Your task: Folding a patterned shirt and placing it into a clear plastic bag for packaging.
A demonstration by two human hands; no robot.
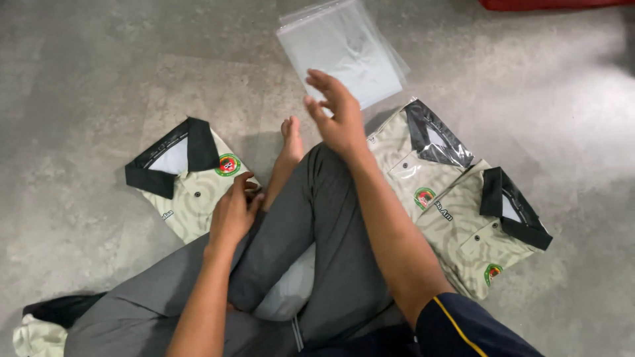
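Nearest: the person's crossed legs in grey trousers [331, 244], seated on the grey floor [79, 99]; one bare foot [289, 142] points away between the arms. At the lower left edge, a crumpled cream-and-black garment [40, 327].

Left hand [233, 213]: fingers curled loosely, fingertips resting on the near edge of a folded shirt [188, 175]; whether it pinches the cloth cannot be told. Shirt: cream with a pale swirl pattern, black collar, round red-and-green badge on the chest, unbagged, lying flat on the floor just left of the knee.

Right hand [334, 112]: raised above the knee, open, fingers spread, holding nothing. Just beyond its fingertips lies a stack of clear plastic bags [340, 49] (flat, empty), fingertips overlapping its near edge in view; contact cannot be told.

Right of the right forearm: two like shirts, the bagged shirt [413, 158] in glossy clear film, with the second shirt [486, 228] partly overlapping it.

Farthest: a red object [549, 4] at the top edge.
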